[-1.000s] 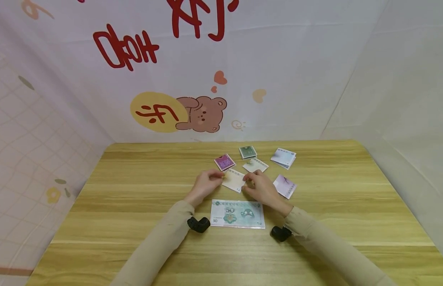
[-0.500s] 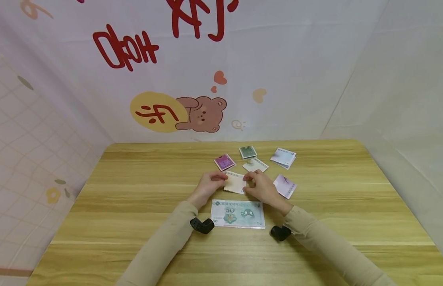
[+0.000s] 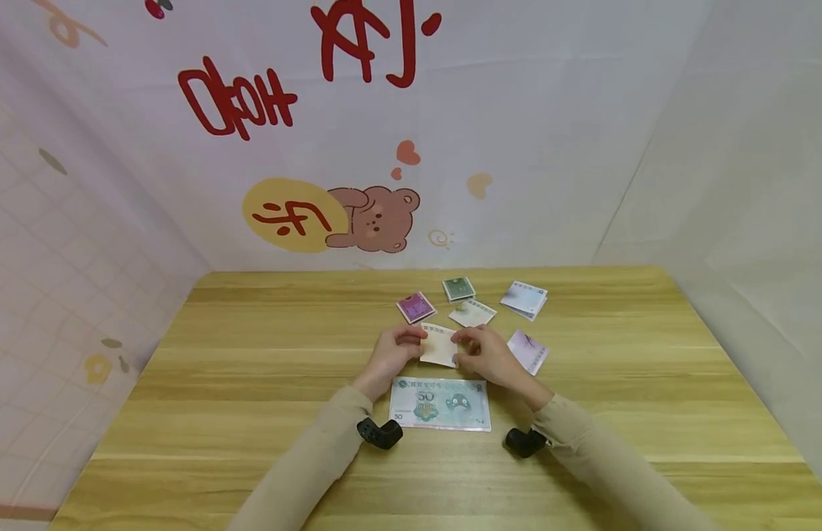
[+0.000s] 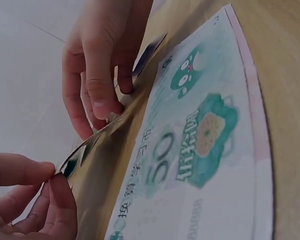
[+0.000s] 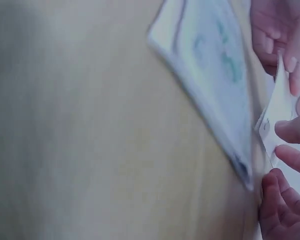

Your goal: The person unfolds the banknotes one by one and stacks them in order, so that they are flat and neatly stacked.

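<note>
Clearest one is the flat teal-and-white rectangular paper banknote: big 50 on it, plus a small 50 in the near left corner. Left wrist view gets you 换算学习币 along the far edge, 伍拾圆 across the green flower-shaped emblem, and what looks like a faint run of 8s. Yellow printed oval on the white wall cloth has a sideways red 乐. Printing on the cream folded paper note is too tiny, sorry.
</note>
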`<state>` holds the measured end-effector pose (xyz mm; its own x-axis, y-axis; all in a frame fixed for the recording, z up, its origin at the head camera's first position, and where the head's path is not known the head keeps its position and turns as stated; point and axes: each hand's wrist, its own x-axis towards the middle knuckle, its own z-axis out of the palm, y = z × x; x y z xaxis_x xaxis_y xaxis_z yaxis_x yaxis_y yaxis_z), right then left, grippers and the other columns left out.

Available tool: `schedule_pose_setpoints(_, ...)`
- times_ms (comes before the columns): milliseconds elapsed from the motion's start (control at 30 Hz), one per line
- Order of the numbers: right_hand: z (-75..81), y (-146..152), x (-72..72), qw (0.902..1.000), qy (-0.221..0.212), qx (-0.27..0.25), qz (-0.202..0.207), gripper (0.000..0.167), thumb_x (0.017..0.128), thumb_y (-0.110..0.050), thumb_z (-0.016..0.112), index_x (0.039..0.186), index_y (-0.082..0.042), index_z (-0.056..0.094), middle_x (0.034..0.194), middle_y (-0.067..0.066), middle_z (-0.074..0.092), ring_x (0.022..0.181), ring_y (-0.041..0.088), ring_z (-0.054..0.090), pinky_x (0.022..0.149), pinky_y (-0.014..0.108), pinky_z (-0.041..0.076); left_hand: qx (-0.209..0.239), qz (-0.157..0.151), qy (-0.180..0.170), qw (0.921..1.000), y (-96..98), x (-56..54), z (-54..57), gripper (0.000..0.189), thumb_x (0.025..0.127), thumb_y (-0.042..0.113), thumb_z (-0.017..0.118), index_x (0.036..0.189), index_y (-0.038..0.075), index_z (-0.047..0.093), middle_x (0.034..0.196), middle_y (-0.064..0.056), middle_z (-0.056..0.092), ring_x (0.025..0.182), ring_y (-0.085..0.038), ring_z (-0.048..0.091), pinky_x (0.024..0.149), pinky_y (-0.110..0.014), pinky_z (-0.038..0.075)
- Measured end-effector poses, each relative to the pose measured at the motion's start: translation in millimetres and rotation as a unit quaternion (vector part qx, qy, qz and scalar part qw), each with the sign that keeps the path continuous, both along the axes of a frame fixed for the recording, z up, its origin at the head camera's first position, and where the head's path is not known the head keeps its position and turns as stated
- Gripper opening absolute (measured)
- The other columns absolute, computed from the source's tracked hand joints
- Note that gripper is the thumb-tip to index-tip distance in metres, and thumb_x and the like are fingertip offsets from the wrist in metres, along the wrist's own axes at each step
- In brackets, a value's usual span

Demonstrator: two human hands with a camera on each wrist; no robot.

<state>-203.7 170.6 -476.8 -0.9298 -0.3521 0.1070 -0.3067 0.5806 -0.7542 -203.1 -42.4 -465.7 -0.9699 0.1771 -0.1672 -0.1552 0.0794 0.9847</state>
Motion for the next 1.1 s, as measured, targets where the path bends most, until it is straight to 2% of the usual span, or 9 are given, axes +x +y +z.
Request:
schedule_pose_setpoints(200, 6.4, 0.9, 10.8, 0.9953, -0.041, -0.087, -0.009, 0.027, 0.086, -0.001, 0.068, 0.112, 0.001, 0.064, 0.109, 0.016, 0.065, 0.089, 0.026, 0.064, 0.077, 0.038, 0.052, 0.032, -0.006, 0.005, 0.9995, -2.7, 9.0, 6.0, 0.026, 0.085, -0.012, 0.059, 0.111, -0.010, 0.061, 0.106, -0.020, 0.063, 0.095, -0.022, 0.059, 0.078, -0.026, 0.051)
schedule_pose_setpoints(300, 9.9, 1.0, 14.7, 0.9921, -0.050, -0.114, -0.017, 0.027, 0.087, 0.000, 0.067, 0.113, 0.002, 0.063, 0.111, 0.018, 0.064, 0.091, 0.029, 0.064, 0.080, 0.038, 0.052, 0.050, -0.007, 0.007, 0.9987, -4.4, 11.3, 7.4, 0.026, 0.085, -0.011, 0.059, 0.111, -0.010, 0.061, 0.106, -0.021, 0.062, 0.094, -0.021, 0.058, 0.078, -0.026, 0.051)
schedule_pose_setpoints(467, 12.6, 2.3, 19.8, 0.9858, -0.061, -0.156, -0.012, 0.027, 0.087, 0.004, 0.064, 0.114, 0.007, 0.061, 0.112, 0.023, 0.062, 0.092, 0.031, 0.064, 0.080, 0.031, 0.052, 0.056, -0.012, -0.001, 0.9983, -6.3, 16.0, 8.1, 0.026, 0.086, -0.009, 0.060, 0.112, -0.008, 0.061, 0.109, -0.022, 0.061, 0.096, -0.021, 0.058, 0.080, -0.026, 0.050)
schedule_pose_setpoints(667, 11.1, 4.5, 29.4, 0.9680, -0.115, -0.222, -0.025, 0.026, 0.088, 0.005, 0.062, 0.114, 0.009, 0.059, 0.112, 0.027, 0.059, 0.086, 0.027, 0.064, 0.068, 0.025, 0.053, 0.051, -0.027, -0.003, 0.9983, -5.1, 24.5, 2.1, 0.026, 0.087, -0.006, 0.061, 0.113, -0.007, 0.061, 0.109, -0.020, 0.062, 0.097, -0.022, 0.059, 0.082, -0.027, 0.050)
schedule_pose_setpoints(733, 10.2, 4.0, 33.1, 0.9623, -0.120, -0.242, -0.032, 0.026, 0.088, 0.006, 0.062, 0.114, 0.009, 0.058, 0.111, 0.029, 0.058, 0.084, 0.028, 0.064, 0.066, 0.025, 0.053, 0.055, -0.031, 0.004, 0.9980, -4.7, 27.1, -0.6, 0.026, 0.087, -0.006, 0.061, 0.112, -0.008, 0.061, 0.108, -0.019, 0.062, 0.096, -0.021, 0.059, 0.081, -0.027, 0.050)
schedule_pose_setpoints(800, 9.1, 3.0, 36.2, 0.9604, -0.112, -0.251, -0.043, 0.027, 0.087, 0.007, 0.062, 0.113, 0.008, 0.059, 0.111, 0.028, 0.059, 0.089, 0.031, 0.063, 0.067, 0.024, 0.053, 0.057, -0.032, 0.010, 0.9978, -3.6, 29.1, -3.2, 0.025, 0.086, -0.007, 0.061, 0.111, -0.009, 0.061, 0.107, -0.019, 0.062, 0.095, -0.021, 0.059, 0.080, -0.025, 0.050)
schedule_pose_setpoints(967, 7.6, 0.8, 42.5, 0.9603, -0.093, -0.254, -0.070, 0.030, 0.085, 0.006, 0.065, 0.115, 0.004, 0.059, 0.108, 0.027, 0.061, 0.086, 0.028, 0.065, 0.066, 0.024, 0.052, 0.023, -0.037, 0.028, 0.9987, 0.0, 34.9, -4.2, 0.027, 0.085, -0.007, 0.063, 0.112, -0.009, 0.062, 0.110, -0.021, 0.064, 0.099, -0.027, 0.062, 0.083, -0.029, 0.051)
schedule_pose_setpoints(1100, 9.4, -0.4, 47.6, 0.9573, -0.084, -0.263, -0.086, 0.033, 0.085, 0.005, 0.068, 0.116, 0.002, 0.057, 0.102, 0.026, 0.061, 0.072, 0.019, 0.064, 0.060, 0.024, 0.050, -0.032, -0.042, 0.052, 0.9972, 4.5, 38.8, 1.4, 0.026, 0.085, -0.001, 0.068, 0.111, -0.003, 0.066, 0.112, -0.017, 0.064, 0.100, -0.029, 0.062, 0.085, -0.035, 0.051)
